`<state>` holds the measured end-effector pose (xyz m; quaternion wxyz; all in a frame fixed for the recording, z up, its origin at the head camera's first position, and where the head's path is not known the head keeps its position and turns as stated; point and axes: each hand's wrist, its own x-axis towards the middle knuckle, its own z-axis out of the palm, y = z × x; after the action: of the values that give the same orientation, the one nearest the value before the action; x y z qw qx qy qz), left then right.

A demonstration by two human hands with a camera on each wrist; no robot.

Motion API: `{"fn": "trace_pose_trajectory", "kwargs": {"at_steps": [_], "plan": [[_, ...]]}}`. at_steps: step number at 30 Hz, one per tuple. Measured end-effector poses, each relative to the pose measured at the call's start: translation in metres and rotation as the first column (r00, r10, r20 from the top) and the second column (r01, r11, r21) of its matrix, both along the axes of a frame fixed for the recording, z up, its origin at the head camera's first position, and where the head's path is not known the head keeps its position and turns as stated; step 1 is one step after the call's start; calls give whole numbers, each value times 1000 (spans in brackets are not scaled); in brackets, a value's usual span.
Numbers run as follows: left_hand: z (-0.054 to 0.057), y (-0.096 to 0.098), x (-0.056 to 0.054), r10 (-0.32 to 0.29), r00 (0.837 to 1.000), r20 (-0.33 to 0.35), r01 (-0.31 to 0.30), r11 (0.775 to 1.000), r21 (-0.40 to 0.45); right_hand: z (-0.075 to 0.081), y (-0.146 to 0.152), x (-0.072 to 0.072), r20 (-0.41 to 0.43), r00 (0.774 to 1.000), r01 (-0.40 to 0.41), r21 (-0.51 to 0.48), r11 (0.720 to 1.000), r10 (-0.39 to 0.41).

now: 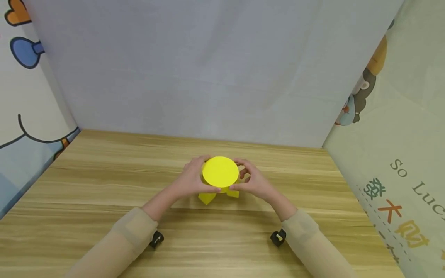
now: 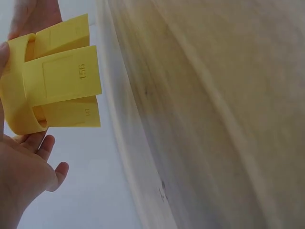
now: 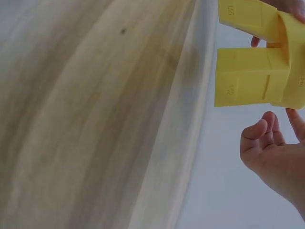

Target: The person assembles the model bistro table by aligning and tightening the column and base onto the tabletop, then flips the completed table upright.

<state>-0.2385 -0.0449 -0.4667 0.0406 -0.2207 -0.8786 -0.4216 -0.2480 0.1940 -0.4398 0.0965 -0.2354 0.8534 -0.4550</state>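
Observation:
Both hands hold up a yellow plastic piece (image 1: pixel 220 172) with a smooth round top and several broad flat legs below. In the left wrist view, raised numbers mark its legs (image 2: pixel 64 74); one reads 156. My left hand (image 1: pixel 192 176) grips the round part from the left, its thumb along the near edge. From the right, my right hand (image 1: pixel 256 182) pinches the same part between thumb and forefinger. Its other fingers (image 3: pixel 269 131) curl loosely away from the piece in the right wrist view. The legs point down toward the wooden table (image 1: pixel 139 166).
A plain pale cloth wall (image 1: pixel 208 69) stands behind the table. Printed cloth panels flank it, the left one (image 1: pixel 31 92) with cartoon shapes, the right one (image 1: pixel 399 135) with lettering. Black wrist devices (image 1: pixel 278 237) show beside both sleeves.

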Motion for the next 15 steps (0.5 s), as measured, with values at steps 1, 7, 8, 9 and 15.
{"fn": "trace_pose_trajectory", "kwargs": {"at_steps": [1,7,8,9,15], "plan": [[-1,0,-1,0,1000,14,0,1000,-7,0,0,-1,-4,1000,5,10,1000,-5],[-7,2,-6,8,995,97,-2,998,-58,12,-3,8,26,1000,5,62,998,-6],[-8,2,-7,10,994,105,-3,998,-65,15,-4,10,38,999,-1,65,998,-2],[-9,2,-7,10,994,112,-3,998,-68,16,-4,10,52,999,-3,69,998,0],[-10,3,-6,11,992,124,-4,998,-59,4,0,2,80,997,-16,54,998,12]]}}
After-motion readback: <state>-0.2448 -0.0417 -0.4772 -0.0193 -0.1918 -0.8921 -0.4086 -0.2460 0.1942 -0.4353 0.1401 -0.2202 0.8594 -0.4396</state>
